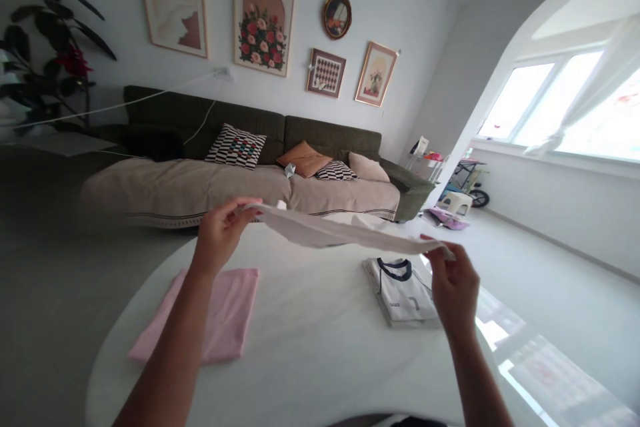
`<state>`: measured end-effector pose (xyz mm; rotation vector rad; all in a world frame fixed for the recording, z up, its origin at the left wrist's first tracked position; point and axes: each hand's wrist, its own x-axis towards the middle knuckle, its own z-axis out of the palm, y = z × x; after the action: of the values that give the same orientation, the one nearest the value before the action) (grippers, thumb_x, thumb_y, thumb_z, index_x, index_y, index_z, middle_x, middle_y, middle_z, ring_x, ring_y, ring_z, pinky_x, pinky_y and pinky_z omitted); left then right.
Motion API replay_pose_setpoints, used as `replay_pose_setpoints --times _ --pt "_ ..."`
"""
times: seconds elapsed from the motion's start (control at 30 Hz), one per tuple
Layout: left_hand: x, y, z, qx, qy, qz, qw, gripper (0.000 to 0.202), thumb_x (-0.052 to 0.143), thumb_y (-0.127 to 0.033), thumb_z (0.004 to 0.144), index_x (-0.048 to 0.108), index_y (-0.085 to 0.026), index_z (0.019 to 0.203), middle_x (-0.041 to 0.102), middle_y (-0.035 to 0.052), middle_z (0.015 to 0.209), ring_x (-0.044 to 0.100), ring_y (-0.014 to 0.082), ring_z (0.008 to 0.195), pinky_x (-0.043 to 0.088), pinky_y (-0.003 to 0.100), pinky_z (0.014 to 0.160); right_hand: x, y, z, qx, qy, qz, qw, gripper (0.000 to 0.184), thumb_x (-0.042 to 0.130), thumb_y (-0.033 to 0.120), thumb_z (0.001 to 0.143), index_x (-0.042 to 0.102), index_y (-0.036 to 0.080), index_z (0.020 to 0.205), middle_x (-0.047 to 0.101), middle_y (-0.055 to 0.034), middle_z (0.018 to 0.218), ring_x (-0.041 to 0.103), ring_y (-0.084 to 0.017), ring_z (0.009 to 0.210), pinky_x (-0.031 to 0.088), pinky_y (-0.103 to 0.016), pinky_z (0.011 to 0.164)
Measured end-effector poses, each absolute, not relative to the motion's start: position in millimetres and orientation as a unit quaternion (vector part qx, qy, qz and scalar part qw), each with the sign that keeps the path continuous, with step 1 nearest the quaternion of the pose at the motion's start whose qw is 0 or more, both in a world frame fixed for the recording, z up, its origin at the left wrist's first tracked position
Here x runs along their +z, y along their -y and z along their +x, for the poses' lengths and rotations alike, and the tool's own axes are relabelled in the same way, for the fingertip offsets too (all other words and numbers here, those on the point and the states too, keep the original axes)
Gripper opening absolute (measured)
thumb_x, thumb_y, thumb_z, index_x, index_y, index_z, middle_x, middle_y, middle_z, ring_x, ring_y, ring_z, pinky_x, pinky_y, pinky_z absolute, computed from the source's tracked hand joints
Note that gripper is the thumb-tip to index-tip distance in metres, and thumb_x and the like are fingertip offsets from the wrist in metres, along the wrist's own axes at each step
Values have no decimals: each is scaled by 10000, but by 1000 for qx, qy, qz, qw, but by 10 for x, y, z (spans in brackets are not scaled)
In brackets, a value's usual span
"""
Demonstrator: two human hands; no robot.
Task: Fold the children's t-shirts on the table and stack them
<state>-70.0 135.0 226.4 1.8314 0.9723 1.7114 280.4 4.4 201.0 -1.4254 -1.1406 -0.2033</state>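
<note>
A white cloth (330, 230) is stretched in the air above the white table (310, 353). My left hand (223, 233) pinches its left end and my right hand (455, 287) pinches its right end. Both hands are closed on the fabric. On the table under my left forearm lies a folded pink garment (230, 310). A folded white shirt with a dark blue collar (405, 293) rests on the table just left of my right hand.
Beyond the table stands a dark green sofa (325, 137) with a beige cover and several cushions. A large plant (45, 47) is at the far left. Framed pictures hang on the wall. Bright windows (565, 107) fill the right side.
</note>
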Motion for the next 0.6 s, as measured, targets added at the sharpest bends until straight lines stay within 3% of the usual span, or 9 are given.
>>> replay_pose_setpoints --times 0.13,0.23,0.33,0.43,0.5,0.6 --pt "1475 -1130 -605 514 -408 702 278 210 502 -279 766 628 -186 906 650 42 1007 573 179 977 432 273 867 937 19 2856 1 499 -692 522 263 442 352 771 539 167 929 625 -104 1038 590 -138 678 460 -233 532" --pt "734 -929 -533 364 -461 751 302 223 443 -148 728 640 -202 819 659 38 971 581 167 951 415 268 878 89 104 2950 33 511 -739 437 210 377 268 748 535 176 852 526 -145 1201 596 -194 922 495 -285 678" --pt "184 -683 -588 192 -509 779 312 233 439 -92 692 642 -187 754 674 31 848 603 163 861 424 246 803 -461 248 3078 38 547 -771 323 205 377 149 674 562 196 750 524 -119 1214 521 -214 1100 454 -313 838" --pt "-27 -545 -647 84 -510 788 335 177 504 -150 683 653 -185 772 671 25 800 611 163 785 432 226 710 -627 313 3080 13 547 -800 247 281 368 59 611 584 184 739 538 -135 1190 479 -229 1154 435 -321 872" --pt "-13 -582 -569 88 -503 793 331 192 491 -208 725 659 -190 817 674 27 802 614 162 768 434 229 699 -584 260 2906 -2 540 -808 236 304 333 57 664 588 166 787 497 -166 1231 528 -224 1096 460 -308 823" --pt "44 -804 -239 151 -481 812 296 304 398 -267 812 633 -199 993 656 52 1009 585 170 948 413 260 845 -483 78 2380 10 583 -773 251 356 274 149 804 591 137 966 448 -179 1289 524 -201 1103 451 -296 863"
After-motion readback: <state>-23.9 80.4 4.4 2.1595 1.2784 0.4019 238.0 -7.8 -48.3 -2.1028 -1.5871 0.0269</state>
